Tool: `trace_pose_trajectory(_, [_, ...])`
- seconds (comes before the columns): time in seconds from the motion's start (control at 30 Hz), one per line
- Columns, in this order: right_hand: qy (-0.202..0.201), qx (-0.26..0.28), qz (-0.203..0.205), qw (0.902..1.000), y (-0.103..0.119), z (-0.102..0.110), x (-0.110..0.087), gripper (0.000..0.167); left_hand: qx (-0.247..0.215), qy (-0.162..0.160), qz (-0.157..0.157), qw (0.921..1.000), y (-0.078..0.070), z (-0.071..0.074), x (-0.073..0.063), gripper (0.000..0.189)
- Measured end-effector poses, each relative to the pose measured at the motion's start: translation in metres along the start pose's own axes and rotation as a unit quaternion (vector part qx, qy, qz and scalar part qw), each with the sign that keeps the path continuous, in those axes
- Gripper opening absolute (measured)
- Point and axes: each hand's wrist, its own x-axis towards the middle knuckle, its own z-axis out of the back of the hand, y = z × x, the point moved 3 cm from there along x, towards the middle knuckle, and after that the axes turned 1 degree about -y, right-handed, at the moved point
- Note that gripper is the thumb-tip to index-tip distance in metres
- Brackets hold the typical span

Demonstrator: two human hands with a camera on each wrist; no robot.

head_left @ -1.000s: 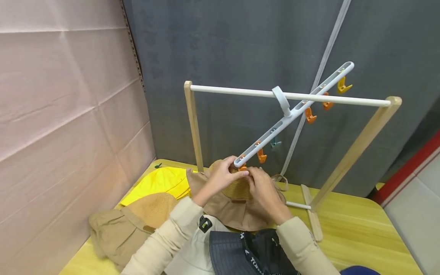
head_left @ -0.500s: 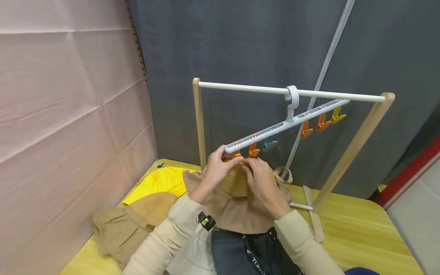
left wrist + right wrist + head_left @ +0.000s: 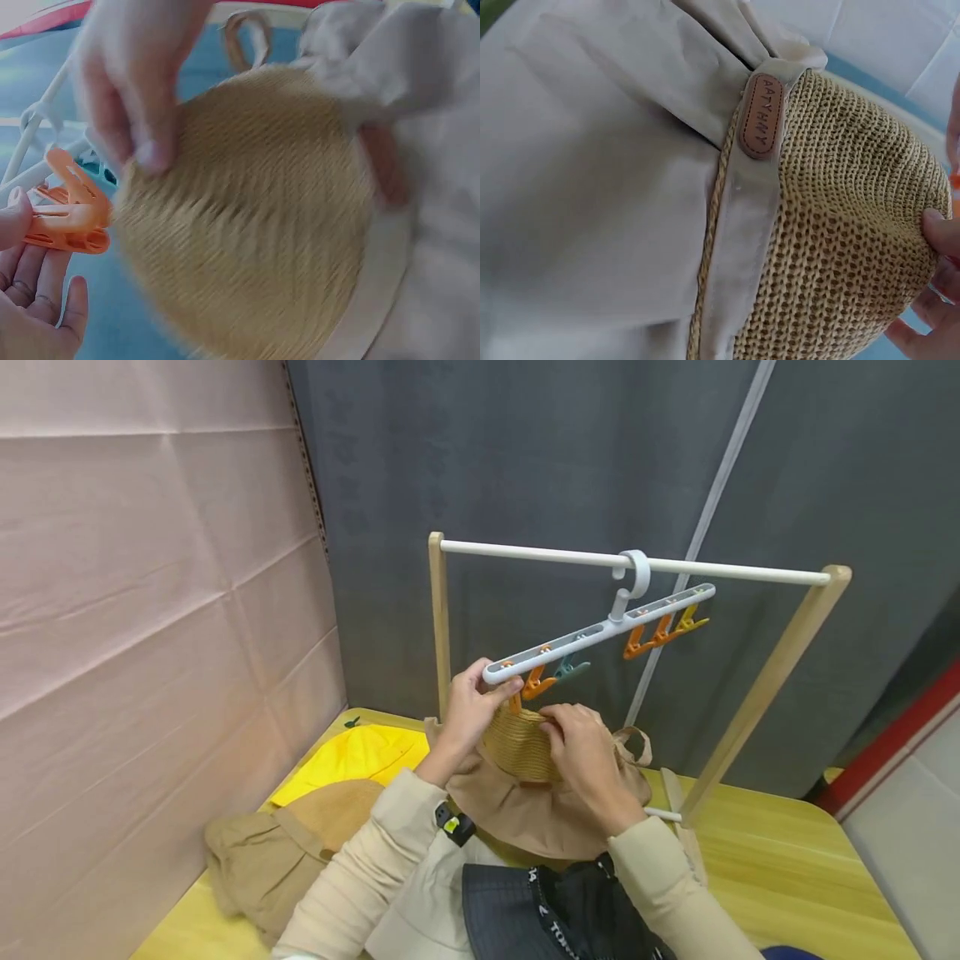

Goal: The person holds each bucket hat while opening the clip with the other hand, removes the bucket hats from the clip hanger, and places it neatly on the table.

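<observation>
My left hand (image 3: 468, 710) pinches an orange clip (image 3: 75, 210) at the near end of a white clip hanger (image 3: 592, 635). My right hand (image 3: 585, 752) pinches the top of the woven straw crown of a sun hat (image 3: 521, 747) with a wide beige cloth brim. In the left wrist view, the clip's tip meets the edge of the crown; whether it bites the weave cannot be told. A brown label (image 3: 763, 116) sits on the hat's band in the right wrist view. The hanger hooks over the rack's white rail (image 3: 525, 552), its near end lower.
Other clips, orange, teal and yellow (image 3: 690, 620), hang along the hanger. Wooden rack posts (image 3: 765, 693) stand either side. On the yellow table (image 3: 795, 852) lie a yellow hat (image 3: 360, 756), a tan hat (image 3: 262, 852), a white hat (image 3: 435, 902) and a black hat (image 3: 510, 902).
The hanger has turned and its near end has risen, with my left hand moving up alongside. My right hand has shifted slightly up and right, away from the clip, with the hat crown.
</observation>
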Motion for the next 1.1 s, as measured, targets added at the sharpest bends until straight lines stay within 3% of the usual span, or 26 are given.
trace_pose_trajectory(0.1, [0.003,-0.004,-0.010,0.9999,-0.011,0.007,-0.005,0.011,0.019,0.050,0.006,0.9985,0.001,0.004,0.007,0.027])
trace_pose_trajectory(0.2, [-0.005,-0.007,-0.013,0.9999,-0.021,0.021,-0.009,0.011,0.109,0.102,0.012,0.9888,0.006,0.012,0.011,0.045])
trace_pose_trajectory(0.27, [-0.014,-0.013,-0.014,0.9997,-0.026,0.032,-0.011,0.011,0.161,0.084,0.005,0.9834,0.012,0.020,0.015,0.044])
trace_pose_trajectory(0.33, [-0.024,-0.018,-0.018,0.9994,-0.030,0.045,-0.012,0.011,0.189,0.020,-0.007,0.9817,0.018,0.031,0.018,0.039])
trace_pose_trajectory(0.43, [-0.037,-0.022,-0.028,0.9987,-0.034,0.068,-0.013,0.012,0.171,-0.079,-0.019,0.9819,0.030,0.048,0.025,0.031])
trace_pose_trajectory(0.5, [-0.044,-0.023,-0.036,0.9981,-0.037,0.084,-0.015,0.013,0.158,-0.105,-0.016,0.9817,0.039,0.056,0.029,0.035])
trace_pose_trajectory(0.63, [-0.064,-0.036,-0.037,0.9966,-0.044,0.119,-0.020,0.016,0.145,-0.069,0.011,0.9870,0.058,0.065,0.036,0.044])
trace_pose_trajectory(0.77, [-0.075,-0.062,-0.044,0.9943,-0.057,0.150,-0.033,0.018,0.143,-0.042,0.031,0.9883,0.073,0.069,0.038,0.042])
trace_pose_trajectory(1.1, [-0.036,-0.141,-0.085,0.9857,-0.119,0.211,-0.090,0.009,0.150,-0.047,-0.007,0.9875,0.079,0.073,0.038,0.037])
